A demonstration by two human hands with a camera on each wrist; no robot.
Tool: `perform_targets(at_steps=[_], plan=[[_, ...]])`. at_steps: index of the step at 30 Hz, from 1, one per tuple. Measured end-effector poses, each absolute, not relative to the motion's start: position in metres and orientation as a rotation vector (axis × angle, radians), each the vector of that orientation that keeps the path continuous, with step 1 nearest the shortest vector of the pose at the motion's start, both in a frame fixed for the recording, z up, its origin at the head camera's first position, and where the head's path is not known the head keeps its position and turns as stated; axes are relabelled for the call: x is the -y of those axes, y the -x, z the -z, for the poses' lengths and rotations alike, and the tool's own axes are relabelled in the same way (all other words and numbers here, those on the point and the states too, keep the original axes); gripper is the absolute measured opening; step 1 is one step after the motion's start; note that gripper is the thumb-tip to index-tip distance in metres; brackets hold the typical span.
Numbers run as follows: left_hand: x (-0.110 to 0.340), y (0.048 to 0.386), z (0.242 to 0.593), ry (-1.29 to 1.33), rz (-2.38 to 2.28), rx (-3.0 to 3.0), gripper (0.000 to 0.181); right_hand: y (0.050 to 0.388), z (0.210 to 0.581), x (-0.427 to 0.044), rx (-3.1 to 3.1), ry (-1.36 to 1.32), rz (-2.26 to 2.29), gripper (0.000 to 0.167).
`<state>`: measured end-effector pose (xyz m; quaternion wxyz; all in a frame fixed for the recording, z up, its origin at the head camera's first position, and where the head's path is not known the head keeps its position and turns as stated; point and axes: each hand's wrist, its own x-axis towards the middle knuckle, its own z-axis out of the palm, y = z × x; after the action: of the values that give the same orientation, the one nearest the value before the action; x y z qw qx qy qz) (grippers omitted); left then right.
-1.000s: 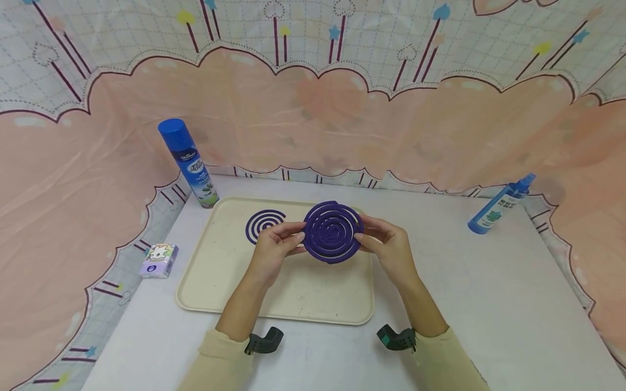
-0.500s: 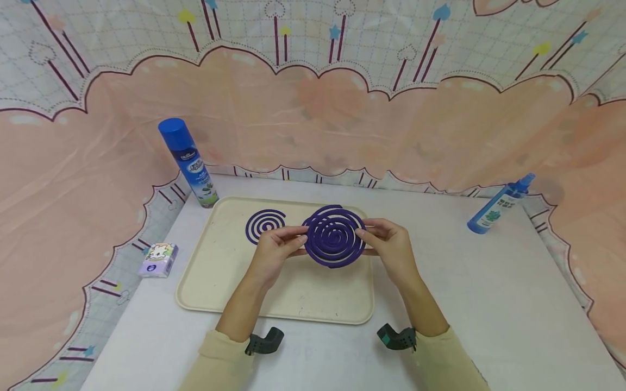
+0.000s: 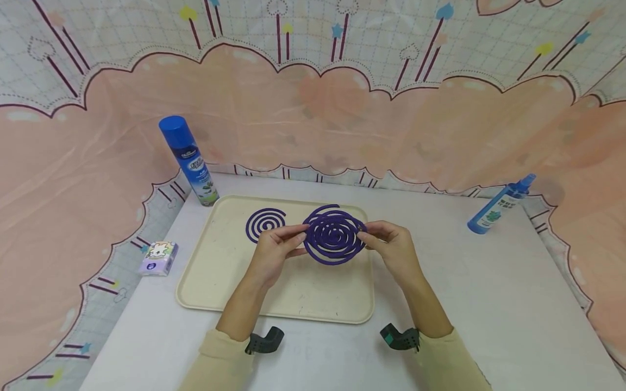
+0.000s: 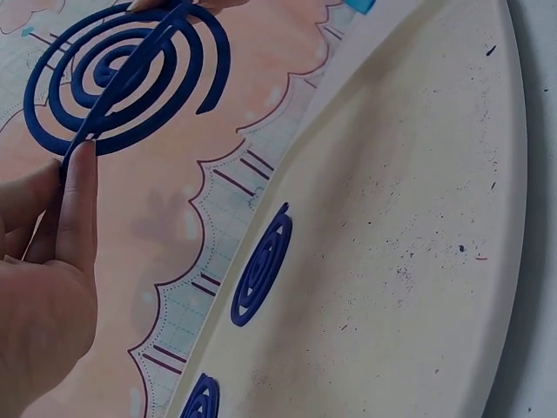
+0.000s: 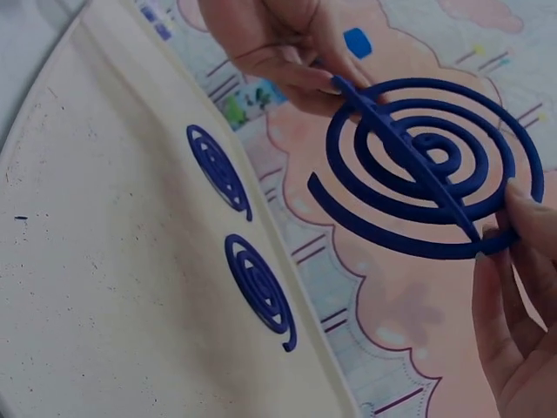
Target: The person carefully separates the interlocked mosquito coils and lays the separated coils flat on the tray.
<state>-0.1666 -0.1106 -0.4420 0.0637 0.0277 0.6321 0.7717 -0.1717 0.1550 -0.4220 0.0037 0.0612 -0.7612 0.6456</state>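
Observation:
Two dark blue mosquito coils (image 3: 334,237) are held over the tray, crossed at an angle, one nearly edge-on in the wrist views. My left hand (image 3: 273,256) pinches their left edge between thumb and fingers. At the right edge, the thumb and fingers of my right hand (image 3: 393,247) pinch the coils. Which coil each hand bears cannot be told for certain. The right wrist view shows the tilted coil (image 5: 432,148) with its loose outer end. Below lie two more coils on the tray, a nearer coil (image 5: 259,287) and a farther coil (image 5: 218,170); the head view shows one of them.
A cream tray (image 3: 230,293) with small dark crumbs lies on the white table (image 3: 489,293). Behind its left corner stands a blue aerosol can (image 3: 191,163). A small purple box (image 3: 158,259) is to the left, and a blue spray bottle (image 3: 499,206) stands at right.
The two held coils lay nearly flat together and now sit tilted apart, crossing each other. My right hand has shifted slightly to the right; the left hand is nearly still.

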Motion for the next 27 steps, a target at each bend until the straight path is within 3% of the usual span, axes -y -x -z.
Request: perform_targets(at_steps=[14,27], plan=[[0.1095,0.168,0.4433,-0.053,-2.307,-1.905,0.032,0.17,0.4269,-0.1579,2.353,-0.303,-2.065,0.022],[0.1122,0.168,0.444,-0.11,-2.297,-1.934,0.03,0.172,0.4281,-0.1584,2.43,-0.226,-2.054,0.026]])
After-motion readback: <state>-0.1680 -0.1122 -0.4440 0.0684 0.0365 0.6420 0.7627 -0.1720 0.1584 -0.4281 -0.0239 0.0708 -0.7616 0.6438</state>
